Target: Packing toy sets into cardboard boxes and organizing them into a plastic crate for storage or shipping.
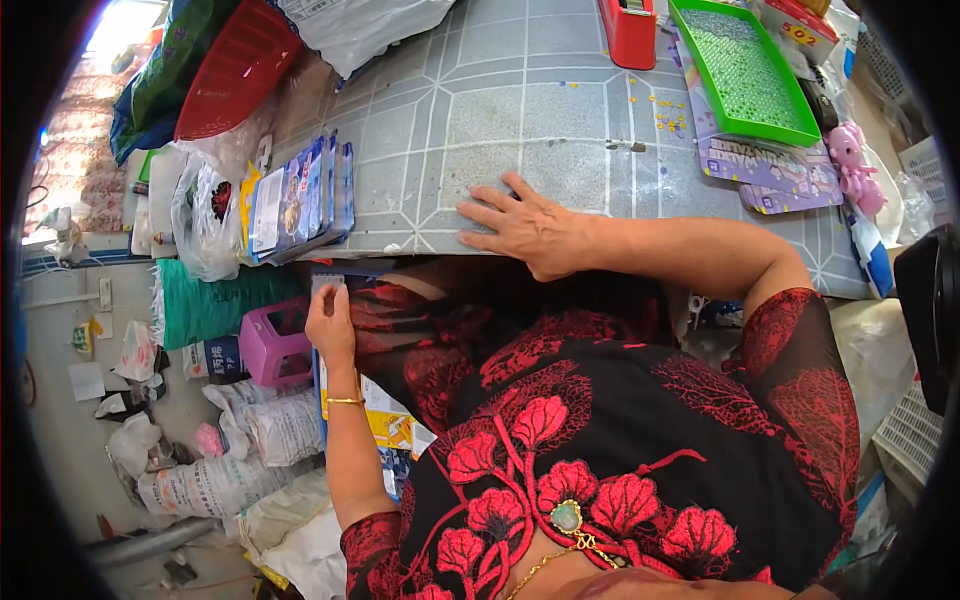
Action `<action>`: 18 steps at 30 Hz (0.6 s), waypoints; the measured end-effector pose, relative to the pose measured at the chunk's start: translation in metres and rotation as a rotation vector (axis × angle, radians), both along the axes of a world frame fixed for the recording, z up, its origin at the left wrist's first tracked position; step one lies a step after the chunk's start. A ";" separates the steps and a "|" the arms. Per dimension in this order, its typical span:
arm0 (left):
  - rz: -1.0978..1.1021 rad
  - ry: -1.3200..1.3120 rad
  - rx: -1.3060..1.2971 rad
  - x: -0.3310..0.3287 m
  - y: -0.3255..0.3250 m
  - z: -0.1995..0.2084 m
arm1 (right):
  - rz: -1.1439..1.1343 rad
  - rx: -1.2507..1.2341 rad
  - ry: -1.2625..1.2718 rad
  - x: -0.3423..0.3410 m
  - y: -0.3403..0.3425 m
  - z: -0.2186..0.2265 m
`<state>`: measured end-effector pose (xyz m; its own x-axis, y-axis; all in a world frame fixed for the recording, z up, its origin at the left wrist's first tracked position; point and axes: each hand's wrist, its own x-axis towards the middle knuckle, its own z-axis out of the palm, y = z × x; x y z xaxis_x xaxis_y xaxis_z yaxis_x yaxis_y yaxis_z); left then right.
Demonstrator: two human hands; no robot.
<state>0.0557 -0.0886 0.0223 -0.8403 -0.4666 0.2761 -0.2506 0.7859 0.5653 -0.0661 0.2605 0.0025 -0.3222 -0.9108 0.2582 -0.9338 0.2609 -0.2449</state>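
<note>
My right hand (528,224) lies palm down on the grey patterned tabletop (560,120), close to its near edge, with its fingers spread and nothing in it. Below the table's edge at the left, my left hand (331,325) has its fingers drawn together at a small pale grey piece (327,284), whose kind I cannot make out. A gold bangle circles that wrist. A stack of blue printed packs (300,200) stands on the table's left corner, just above my left hand. Small yellow pieces (668,115) lie scattered on the table's right side.
At the right, a green tray (808,128) of small beads rests on purple printed cards (765,165), beside a pink toy (855,165) and a red tape dispenser (629,40). A red basket (240,70) stands back left. A purple stool (275,345) and filled sacks (285,425) crowd the floor.
</note>
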 end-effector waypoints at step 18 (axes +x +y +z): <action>-1.005 0.135 -0.452 -0.147 0.137 -0.015 | 0.028 0.034 0.015 -0.002 0.005 0.006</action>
